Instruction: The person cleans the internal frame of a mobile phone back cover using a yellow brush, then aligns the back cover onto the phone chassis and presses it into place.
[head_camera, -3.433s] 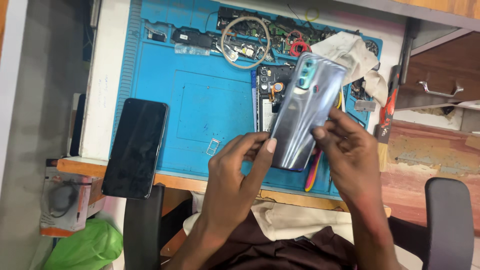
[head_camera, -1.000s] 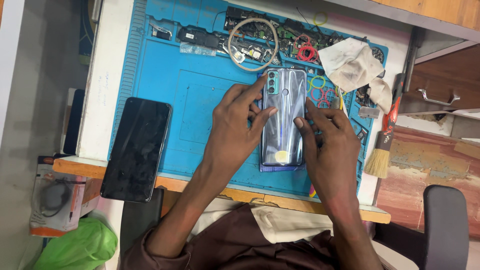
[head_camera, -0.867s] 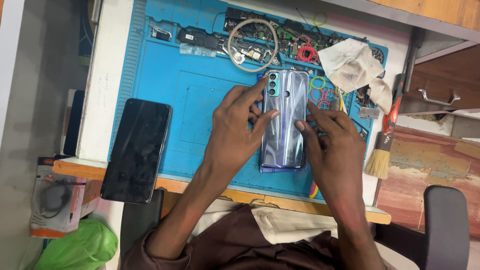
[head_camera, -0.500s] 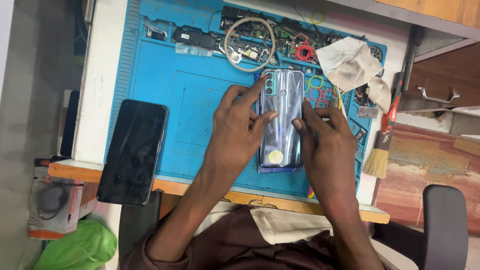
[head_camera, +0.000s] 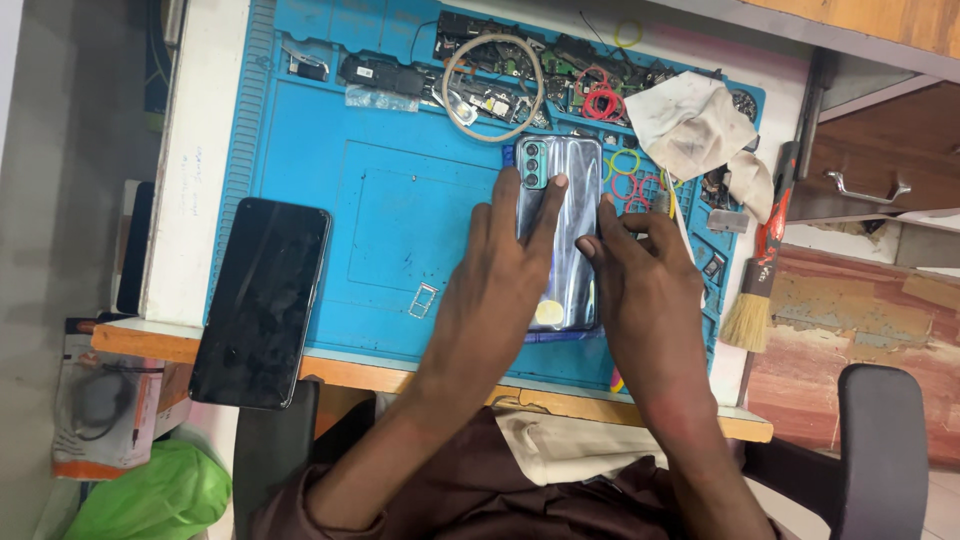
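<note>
1. The blue-grey phone (head_camera: 562, 235) lies back-up on the blue mat (head_camera: 330, 150), being pressed flat.
2. The left hand (head_camera: 500, 290) spreads its fingers over it; the right hand (head_camera: 645, 290) presses its right edge. Neither hand grips it.
3. Likely next: even pressure along the remaining edges.
4. The hands hide the phone's side seams.
5. A black phone (head_camera: 262, 300) lies well apart.
</note>
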